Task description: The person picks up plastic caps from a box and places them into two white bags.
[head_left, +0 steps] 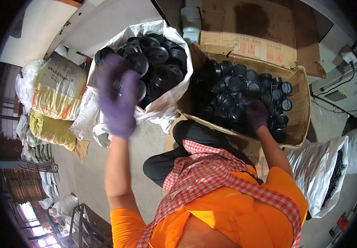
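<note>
My left hand (118, 107), in a purple glove, is over the near left side of a white woven sack (178, 91). Motion blurs it, but the thumb stands apart from the fingers and nothing shows between them. Black round plastic lids (155, 56) fill the sack, some nested in stacks. In a dark purple glove, my right hand (256, 115) reaches into an open cardboard box (301, 115). Smaller black round caps (235, 84) lie heaped in that box. The right fingers are lost against the dark caps, so any hold there is hidden.
Yellow-and-grey filled sacks (58, 89) stand left of the lid sack. The box's raised flap (249, 37) stands behind it. At right, a white sack (317, 169) opens on dark pieces. A cable (344, 84) hangs by grey equipment at far right.
</note>
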Demonstrator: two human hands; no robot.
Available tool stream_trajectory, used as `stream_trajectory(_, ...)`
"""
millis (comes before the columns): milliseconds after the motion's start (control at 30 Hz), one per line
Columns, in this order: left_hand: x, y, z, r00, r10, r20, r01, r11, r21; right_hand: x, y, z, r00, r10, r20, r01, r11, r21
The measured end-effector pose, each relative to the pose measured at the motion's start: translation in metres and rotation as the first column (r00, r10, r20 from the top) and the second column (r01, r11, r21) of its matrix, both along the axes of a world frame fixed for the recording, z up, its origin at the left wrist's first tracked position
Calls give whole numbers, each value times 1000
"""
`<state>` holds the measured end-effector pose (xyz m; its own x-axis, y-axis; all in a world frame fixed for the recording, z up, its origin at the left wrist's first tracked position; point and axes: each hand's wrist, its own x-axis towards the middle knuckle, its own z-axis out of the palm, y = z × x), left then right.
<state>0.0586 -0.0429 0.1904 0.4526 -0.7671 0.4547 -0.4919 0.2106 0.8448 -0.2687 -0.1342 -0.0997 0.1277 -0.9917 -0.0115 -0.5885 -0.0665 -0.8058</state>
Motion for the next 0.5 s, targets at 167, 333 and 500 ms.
stream_trajectory(167, -84, 25, -106, 653, -62, -754, 439, 843, 310, 73, 45, 130, 708, 702, -72, -580, 520, -627)
stream_trajectory(333, -79, 32, -130, 491, -3, -871, 442, 863, 245, 87, 56, 128, 587, 808, -52, -615, 403, -678)
stream_trajectory(500, -56, 54, -137, 362, 30, -932, 517, 825, 227, 81, 48, 136, 810, 538, 234, -314, 735, -601)
